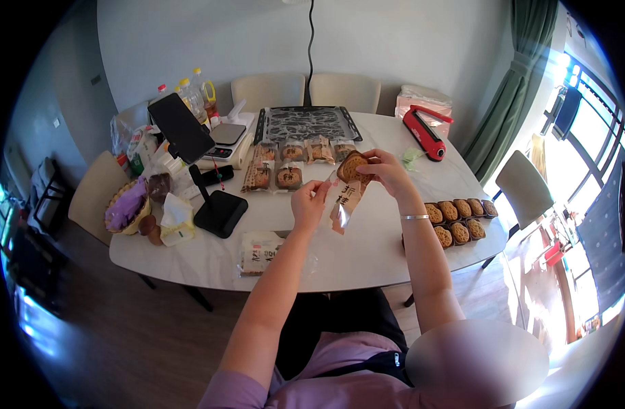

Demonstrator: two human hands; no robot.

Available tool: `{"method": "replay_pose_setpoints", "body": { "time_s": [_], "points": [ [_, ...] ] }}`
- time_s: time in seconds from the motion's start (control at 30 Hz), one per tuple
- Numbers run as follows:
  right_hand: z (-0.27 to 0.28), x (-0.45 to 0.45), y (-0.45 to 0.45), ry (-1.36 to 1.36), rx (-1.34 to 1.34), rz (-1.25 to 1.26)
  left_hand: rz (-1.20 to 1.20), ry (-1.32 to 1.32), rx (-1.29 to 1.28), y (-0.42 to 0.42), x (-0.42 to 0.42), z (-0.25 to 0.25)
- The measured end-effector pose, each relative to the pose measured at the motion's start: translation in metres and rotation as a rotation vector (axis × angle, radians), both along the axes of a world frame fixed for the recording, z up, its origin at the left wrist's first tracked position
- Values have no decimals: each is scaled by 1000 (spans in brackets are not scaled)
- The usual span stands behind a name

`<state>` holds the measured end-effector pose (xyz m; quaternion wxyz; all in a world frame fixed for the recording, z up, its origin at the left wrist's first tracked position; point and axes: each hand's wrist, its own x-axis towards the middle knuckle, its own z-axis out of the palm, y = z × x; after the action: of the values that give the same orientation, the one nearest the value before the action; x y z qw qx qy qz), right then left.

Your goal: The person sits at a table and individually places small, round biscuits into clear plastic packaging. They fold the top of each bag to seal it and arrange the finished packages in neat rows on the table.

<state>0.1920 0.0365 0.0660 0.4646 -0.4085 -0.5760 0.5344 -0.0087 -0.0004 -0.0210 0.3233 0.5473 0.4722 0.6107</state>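
Note:
My left hand (311, 200) pinches the upper edge of a printed plastic wrapper (347, 202), which hangs over the table. My right hand (386, 171) grips a brown mooncake in a dark tray (354, 167) at the wrapper's mouth; how far it sits inside cannot be told. Beyond the hands, several wrapped mooncakes (289, 175) lie in two rows. Unwrapped mooncakes in dark trays (460, 232) stand in rows at the right. A stack of flat printed wrappers (256, 254) lies near the front edge, left of centre.
A black baking tray (359, 134) lies at the back, with a red heat sealer (423, 134) at the back right. A phone stand (221, 213), a kitchen scale (227, 135), a tissue pack (178, 232) and a basket (143, 221) occupy the left. Chairs surround the white table (189, 269).

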Motion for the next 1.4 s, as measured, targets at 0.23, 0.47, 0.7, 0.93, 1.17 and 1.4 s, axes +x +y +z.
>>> {"method": "replay_pose_setpoints", "body": {
  "time_s": [0.23,0.47,0.7,0.93,1.17,1.4],
  "points": [
    [8,-10,-1,16,67,118,-81,28,-25,2,1,-4],
    [5,-5,3,-110,20,119,-505,-180,-251,-7,3,6],
    [-2,-11,4,-196,-10,171,-616,-436,-300,-4,3,4],
    [-11,-28,1,-281,-13,161,-482,-625,-276,4,1,-2],
    [-19,-21,9,-286,48,62,-617,-530,-246,1,-1,-2],
    [-18,-13,13,-79,87,-42,-669,-166,-344,2,-1,-5]
  ]
}}
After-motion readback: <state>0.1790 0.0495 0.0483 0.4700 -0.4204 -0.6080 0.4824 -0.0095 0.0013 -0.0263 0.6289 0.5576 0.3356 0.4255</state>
